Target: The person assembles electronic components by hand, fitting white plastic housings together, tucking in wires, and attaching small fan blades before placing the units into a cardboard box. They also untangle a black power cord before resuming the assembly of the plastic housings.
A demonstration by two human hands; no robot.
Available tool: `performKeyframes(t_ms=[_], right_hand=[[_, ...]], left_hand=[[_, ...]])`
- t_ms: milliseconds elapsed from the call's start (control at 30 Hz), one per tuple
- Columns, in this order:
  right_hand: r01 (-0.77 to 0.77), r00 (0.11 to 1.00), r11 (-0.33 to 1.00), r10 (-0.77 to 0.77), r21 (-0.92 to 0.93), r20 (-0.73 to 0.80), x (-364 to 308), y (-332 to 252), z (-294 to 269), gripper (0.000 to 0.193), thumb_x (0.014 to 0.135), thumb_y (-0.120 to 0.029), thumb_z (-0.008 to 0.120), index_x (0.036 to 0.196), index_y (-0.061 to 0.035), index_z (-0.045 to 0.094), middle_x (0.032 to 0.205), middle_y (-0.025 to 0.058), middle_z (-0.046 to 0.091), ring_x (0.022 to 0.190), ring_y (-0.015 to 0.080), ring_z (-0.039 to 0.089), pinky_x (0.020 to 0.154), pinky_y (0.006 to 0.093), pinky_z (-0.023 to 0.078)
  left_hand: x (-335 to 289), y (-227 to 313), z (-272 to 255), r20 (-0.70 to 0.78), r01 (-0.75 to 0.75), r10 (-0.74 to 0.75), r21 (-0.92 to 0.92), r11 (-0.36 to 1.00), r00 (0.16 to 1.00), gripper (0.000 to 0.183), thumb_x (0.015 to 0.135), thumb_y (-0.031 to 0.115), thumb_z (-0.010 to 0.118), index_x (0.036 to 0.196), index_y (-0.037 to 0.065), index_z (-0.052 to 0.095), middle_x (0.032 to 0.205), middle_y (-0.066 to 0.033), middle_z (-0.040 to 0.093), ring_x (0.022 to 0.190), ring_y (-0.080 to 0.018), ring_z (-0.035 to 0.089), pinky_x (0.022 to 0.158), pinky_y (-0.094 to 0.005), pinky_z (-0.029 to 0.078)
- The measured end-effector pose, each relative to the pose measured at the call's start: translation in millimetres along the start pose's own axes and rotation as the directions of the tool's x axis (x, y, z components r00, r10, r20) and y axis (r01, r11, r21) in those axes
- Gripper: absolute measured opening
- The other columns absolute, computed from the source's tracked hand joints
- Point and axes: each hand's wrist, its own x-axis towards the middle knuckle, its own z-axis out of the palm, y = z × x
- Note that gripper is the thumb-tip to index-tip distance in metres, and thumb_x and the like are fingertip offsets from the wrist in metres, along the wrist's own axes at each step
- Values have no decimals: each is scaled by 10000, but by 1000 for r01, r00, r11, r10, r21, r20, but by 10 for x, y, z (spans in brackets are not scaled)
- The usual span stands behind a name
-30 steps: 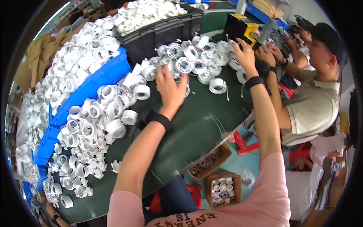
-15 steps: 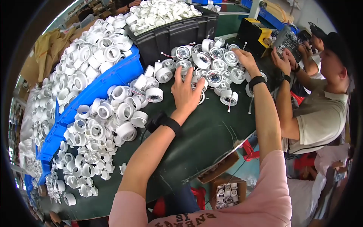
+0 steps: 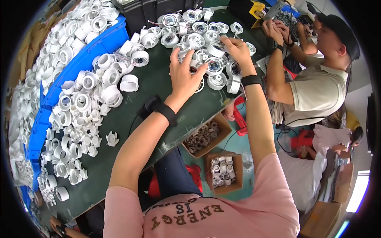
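A cluster of round white housings with clear covers (image 3: 214, 65), some showing small circuit boards inside, lies between my two hands on the dark green tabletop. My left hand (image 3: 184, 75) rests at the left side of the cluster, open, its fingers spread and its thumb pointing right. At the right side, my right hand (image 3: 240, 53) is cupped against the housings with its fingers stretched toward them; some fingertips are hidden. Neither hand has visibly lifted a housing. Thin wires with small connectors trail from several units. A black wristband sits on each wrist.
Left of my left arm lie heaps of white rings (image 3: 109, 75) and small white caps (image 3: 89, 129). Behind them stands a long blue bin (image 3: 85, 59) full of white rings. A black crate (image 3: 147, 14) is at the back. Cardboard boxes (image 3: 234, 186) stand below the table edge. A co-worker (image 3: 317, 79) sits at right.
The view has shifted, so more of the floor and boxes shows. The housings between my hands sit nearer the front table edge, and both hands have come nearer with them.
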Motion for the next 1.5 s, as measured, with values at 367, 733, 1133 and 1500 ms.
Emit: performKeyframes(t_ms=[367, 733, 1133, 1500], right_hand=[[-50, 990, 989, 67, 138, -124, -1014, -194, -166, 282, 820, -274, 630, 957, -36, 695, 805, 51, 677, 770, 100, 591, 731, 247, 468], [262, 928, 946, -192, 193, -319, -1922, -339, -92, 200, 845, -120, 629, 1018, -22, 648, 849, 27, 613, 768, 98, 533, 716, 252, 446], [-25, 983, 801, 128, 599, -130, -2738, 223, 4, 219, 927, -152, 554, 1077, 7, 560, 984, 58, 603, 927, 124, 527, 830, 260, 430], [21, 979, 949, 45, 315, -198, -2001, -327, -421, 178, 893, -20, 504, 1022, 8, 624, 864, 9, 627, 697, 50, 502, 612, 197, 409]], left_hand=[[-445, 315, -70, -21, -38, 36, -93, 995, 999, 246, 766, 206, 713, 940, 79, 597, 1133, -169, 471, 980, -372, 536, 823, -431, 444], [-905, 673, -237, 109, -110, 140, -240, 965, 984, 245, 826, 115, 627, 1037, 18, 547, 1059, -171, 492, 951, -351, 517, 814, -423, 428], [-1348, 1003, -366, 366, -401, 405, -90, 912, 838, 357, 781, 147, 679, 1089, 24, 547, 1051, -136, 484, 935, -327, 501, 794, -423, 426], [-1355, 980, -466, 599, -391, 334, -38, 920, 728, 555, 625, 55, 722, 1140, 4, 522, 1228, -189, 421, 1109, -377, 453, 898, -460, 413]])
